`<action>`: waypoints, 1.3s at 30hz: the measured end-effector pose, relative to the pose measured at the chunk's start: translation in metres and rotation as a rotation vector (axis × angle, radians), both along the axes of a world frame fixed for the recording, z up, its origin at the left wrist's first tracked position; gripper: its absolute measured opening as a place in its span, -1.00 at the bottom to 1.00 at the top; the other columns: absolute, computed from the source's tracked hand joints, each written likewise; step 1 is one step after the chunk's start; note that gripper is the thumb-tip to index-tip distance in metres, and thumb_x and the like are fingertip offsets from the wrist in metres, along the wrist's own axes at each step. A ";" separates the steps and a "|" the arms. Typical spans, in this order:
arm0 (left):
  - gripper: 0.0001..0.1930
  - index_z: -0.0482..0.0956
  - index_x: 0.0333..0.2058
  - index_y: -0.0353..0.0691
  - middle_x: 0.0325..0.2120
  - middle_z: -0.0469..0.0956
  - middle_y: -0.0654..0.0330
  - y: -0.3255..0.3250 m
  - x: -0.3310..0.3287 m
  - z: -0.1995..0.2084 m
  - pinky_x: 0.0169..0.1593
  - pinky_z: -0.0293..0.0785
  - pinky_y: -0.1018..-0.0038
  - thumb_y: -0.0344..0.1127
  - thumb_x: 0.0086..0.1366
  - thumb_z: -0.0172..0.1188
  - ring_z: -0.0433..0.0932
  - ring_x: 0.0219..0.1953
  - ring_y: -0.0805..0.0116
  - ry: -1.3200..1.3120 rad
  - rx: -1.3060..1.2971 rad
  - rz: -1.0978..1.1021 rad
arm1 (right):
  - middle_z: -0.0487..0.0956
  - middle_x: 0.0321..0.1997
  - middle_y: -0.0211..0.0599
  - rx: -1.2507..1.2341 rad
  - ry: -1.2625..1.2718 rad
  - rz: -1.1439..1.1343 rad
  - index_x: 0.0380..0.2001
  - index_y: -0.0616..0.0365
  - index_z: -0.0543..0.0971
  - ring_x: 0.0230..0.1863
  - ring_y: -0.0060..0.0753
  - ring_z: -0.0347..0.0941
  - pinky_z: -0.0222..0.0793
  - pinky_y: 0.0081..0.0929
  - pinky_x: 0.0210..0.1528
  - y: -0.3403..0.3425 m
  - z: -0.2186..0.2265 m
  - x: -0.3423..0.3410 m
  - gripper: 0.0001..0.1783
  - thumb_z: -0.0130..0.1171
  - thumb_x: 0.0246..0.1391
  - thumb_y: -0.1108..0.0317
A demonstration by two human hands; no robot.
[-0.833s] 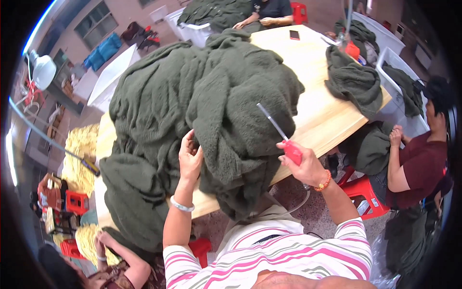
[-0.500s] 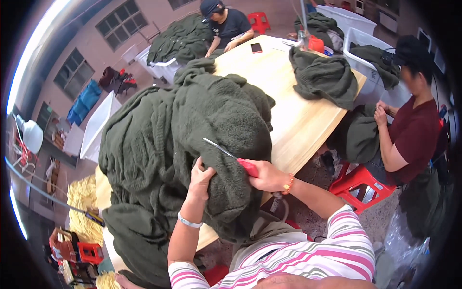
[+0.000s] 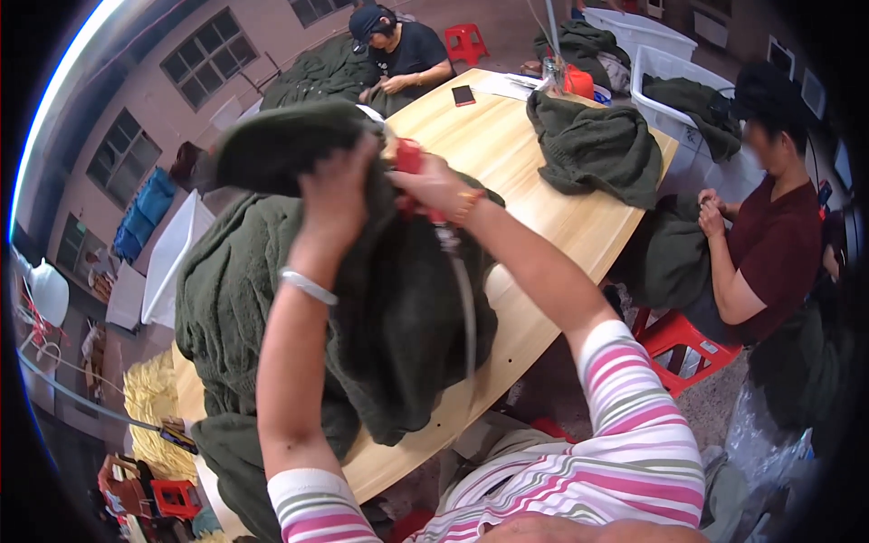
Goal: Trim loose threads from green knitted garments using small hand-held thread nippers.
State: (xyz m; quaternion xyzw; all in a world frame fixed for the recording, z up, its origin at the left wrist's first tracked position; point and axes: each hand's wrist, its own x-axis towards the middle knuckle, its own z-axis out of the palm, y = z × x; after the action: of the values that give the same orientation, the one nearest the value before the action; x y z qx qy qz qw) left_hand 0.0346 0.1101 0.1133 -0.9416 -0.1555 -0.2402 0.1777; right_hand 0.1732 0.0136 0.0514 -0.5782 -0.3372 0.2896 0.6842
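My left hand (image 3: pixel 335 190), smeared by motion, grips a dark green knit garment (image 3: pixel 290 140) and holds part of it up above the pile. Close by on its right, my right hand (image 3: pixel 434 185) is closed round red-handled scissors (image 3: pixel 409 156); their blades cannot be made out. Whether the right fingers also pinch the cloth cannot be told. A pale cord (image 3: pixel 468 312) hangs below the right hand, in front of the cloth. Beneath both arms, a heap of dark green knitwear (image 3: pixel 240 294) covers the left part of the wooden table (image 3: pixel 579 237).
Another green garment (image 3: pixel 597 149) lies at the table's right, with a phone (image 3: pixel 463 95) farther back. A person in maroon (image 3: pixel 769 244) sits on a red stool (image 3: pixel 683 348) at right, handling green cloth. A person in black (image 3: pixel 412 59) works at the far end. White bins (image 3: pixel 176 258) stand around.
Both hands have moved up and away from me, raising part of the garment off the pile. The scissors, whose blades showed before, have gone up with my right hand. My view has shifted slightly.
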 end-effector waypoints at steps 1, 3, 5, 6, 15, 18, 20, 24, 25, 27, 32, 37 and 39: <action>-0.32 0.20 0.26 0.08 0.01 0.40 0.04 -0.005 -0.004 -0.022 0.11 0.24 -0.15 -0.39 0.13 0.15 0.40 0.07 0.02 0.120 -0.112 -0.024 | 0.53 -0.48 -0.42 -0.038 0.048 0.009 -0.27 0.14 0.49 -0.56 -0.54 0.53 0.40 -0.55 -0.64 -0.018 -0.014 0.006 -0.73 0.28 0.05 0.25; -0.20 0.15 0.29 0.03 0.13 0.34 0.02 -0.023 -0.015 -0.062 0.23 0.13 -0.18 -0.39 0.07 0.29 0.29 0.21 0.02 0.100 -0.202 -0.218 | 0.54 -0.39 -0.48 -0.022 0.077 0.025 -0.01 0.12 0.47 -0.56 -0.58 0.52 0.39 -0.61 -0.62 -0.067 -0.055 0.029 -0.58 0.27 0.08 0.25; -0.22 0.17 0.29 0.02 0.18 0.29 0.01 -0.039 -0.035 -0.076 0.29 0.04 -0.13 -0.38 0.08 0.29 0.22 0.27 0.00 -0.023 -0.165 -0.228 | 0.56 -0.35 -0.42 -0.121 0.020 -0.067 0.09 0.20 0.43 -0.57 -0.59 0.53 0.37 -0.63 -0.64 -0.120 -0.089 0.048 -0.51 0.23 0.11 0.27; -0.23 0.20 0.28 0.01 0.18 0.28 0.00 -0.042 -0.047 -0.078 0.29 0.03 -0.10 -0.38 0.08 0.29 0.22 0.26 -0.01 -0.121 -0.149 -0.224 | 0.57 -0.33 -0.37 -0.187 -0.027 -0.098 0.10 0.23 0.43 -0.57 -0.57 0.54 0.36 -0.65 -0.65 -0.142 -0.102 0.053 -0.51 0.20 0.13 0.28; -0.41 0.38 0.16 -0.29 -0.12 0.51 0.13 0.001 -0.158 -0.108 0.08 0.36 0.40 -0.16 0.21 0.32 0.47 -0.07 0.35 -0.354 -0.823 0.090 | 0.60 -0.11 -0.20 -0.112 -0.133 0.069 0.11 0.26 0.41 -0.51 -0.63 0.56 0.30 -0.77 -0.62 -0.171 -0.058 -0.001 -0.56 0.14 0.20 0.35; -0.31 0.36 0.16 -0.30 -0.21 0.50 0.04 0.017 -0.168 -0.119 -0.15 0.47 0.44 -0.07 0.15 0.37 0.50 -0.18 0.33 -0.541 -0.848 0.218 | 0.59 -0.07 -0.28 0.038 -0.179 0.233 0.10 0.25 0.39 -0.47 -0.61 0.56 0.41 -0.72 -0.52 -0.147 -0.046 -0.033 -0.60 0.10 0.21 0.44; -0.33 0.31 0.20 -0.31 -0.26 0.52 0.20 0.025 -0.167 -0.122 -0.36 0.39 0.64 -0.23 0.17 0.37 0.46 -0.34 0.55 -0.527 -1.157 0.203 | 0.56 -0.03 -0.27 0.077 -0.167 0.299 0.11 0.24 0.39 -0.39 -0.60 0.55 0.55 -0.61 -0.32 -0.138 -0.045 -0.047 -0.60 0.12 0.20 0.46; -0.47 0.45 0.04 -0.36 -0.48 0.50 0.37 0.041 -0.164 -0.134 -0.43 0.32 0.68 -0.37 0.10 0.40 0.40 -0.49 0.67 -0.500 -1.268 0.188 | 0.56 -0.09 -0.30 0.047 -0.185 0.312 0.12 0.25 0.39 -0.38 -0.62 0.52 0.55 -0.60 -0.31 -0.136 -0.048 -0.062 -0.58 0.12 0.20 0.46; -0.58 0.50 -0.09 -0.40 -0.55 0.45 0.43 0.036 -0.162 -0.134 -0.45 0.29 0.68 -0.40 0.09 0.40 0.36 -0.53 0.69 -0.506 -1.290 0.165 | 0.56 -0.12 -0.31 0.044 -0.178 0.297 0.13 0.25 0.40 -0.37 -0.62 0.51 0.56 -0.59 -0.30 -0.140 -0.049 -0.064 -0.58 0.12 0.20 0.46; -0.67 0.51 -0.22 -0.33 -0.58 0.43 0.40 0.043 -0.169 -0.150 -0.45 0.32 0.60 -0.40 0.05 0.40 0.36 -0.55 0.61 -0.476 -1.018 0.218 | 0.57 -0.13 -0.32 -0.006 -0.224 0.287 0.12 0.26 0.40 -0.36 -0.63 0.51 0.56 -0.60 -0.30 -0.151 -0.043 -0.068 -0.58 0.12 0.21 0.46; -0.78 0.41 -0.39 -0.32 -0.33 0.43 0.02 -0.040 -0.166 -0.102 -0.18 0.41 0.29 -0.61 -0.04 0.24 0.47 -0.26 0.02 -0.666 -0.443 -0.042 | 0.56 -0.08 -0.27 -0.067 -0.260 0.177 0.11 0.30 0.40 -0.22 -0.60 0.54 0.55 -0.60 -0.27 -0.188 -0.053 -0.064 -0.59 0.11 0.20 0.48; -0.70 0.54 -0.26 -0.23 -0.30 0.50 0.07 -0.126 -0.165 -0.093 -0.18 0.46 0.25 -0.32 0.02 0.38 0.51 -0.23 0.03 -0.029 -0.527 -0.361 | 0.59 -0.38 -0.28 -0.158 -0.303 0.036 0.06 0.23 0.46 -0.40 -0.61 0.49 0.45 -0.57 -0.31 -0.217 -0.061 -0.073 -0.61 0.15 0.15 0.43; -0.69 0.53 -0.25 -0.22 -0.30 0.48 0.09 -0.134 -0.161 -0.102 -0.19 0.45 0.24 -0.24 0.07 0.36 0.51 -0.24 0.05 0.104 -0.578 -0.388 | 0.59 -0.26 -0.30 -0.204 -0.366 0.034 0.09 0.25 0.44 -0.32 -0.60 0.51 0.47 -0.59 -0.29 -0.227 -0.067 -0.075 -0.59 0.13 0.16 0.45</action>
State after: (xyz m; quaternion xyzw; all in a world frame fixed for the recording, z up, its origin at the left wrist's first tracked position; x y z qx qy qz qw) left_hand -0.1260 -0.0243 0.0110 -0.9759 -0.0260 -0.1673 -0.1377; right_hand 0.0979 -0.2129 -0.0152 -0.6817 -0.4345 0.2239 0.5445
